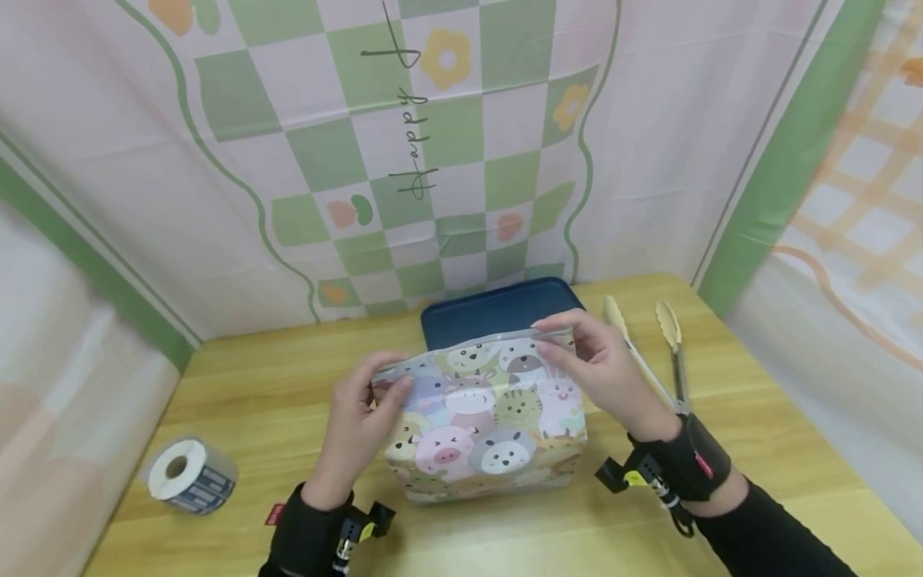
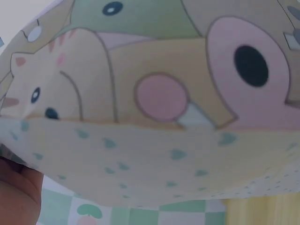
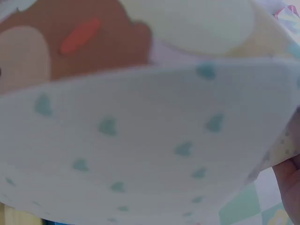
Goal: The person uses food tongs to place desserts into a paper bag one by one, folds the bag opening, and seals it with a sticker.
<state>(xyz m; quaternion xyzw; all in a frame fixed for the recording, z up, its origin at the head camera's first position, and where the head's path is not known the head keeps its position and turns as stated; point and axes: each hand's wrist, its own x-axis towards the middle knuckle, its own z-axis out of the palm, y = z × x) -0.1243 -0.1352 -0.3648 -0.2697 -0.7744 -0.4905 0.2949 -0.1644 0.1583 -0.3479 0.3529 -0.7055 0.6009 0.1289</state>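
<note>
A soft pouch point(image 1: 490, 425) printed with cartoon animals, with a pale strip along its top edge, is held up over the wooden table. My left hand point(image 1: 368, 421) pinches its upper left corner, thumb on the front face. At the upper right corner my right hand point(image 1: 594, 361) grips the edge the same way. The left wrist view is mostly filled by the pouch point(image 2: 159, 93), with part of the left hand point(image 2: 18, 194) at its lower left. In the right wrist view, a pale panel of the pouch point(image 3: 145, 140) with green hearts shows beside the right hand point(image 3: 289, 183).
Behind the pouch lies a dark blue tray point(image 1: 497, 312), partly covered by it. Tongs point(image 1: 678, 361) with scalloped beige tips rest spread at the right. A roll of labels point(image 1: 193, 477) stands at the left of the table point(image 1: 274, 417). A patterned curtain point(image 1: 447, 120) hangs behind.
</note>
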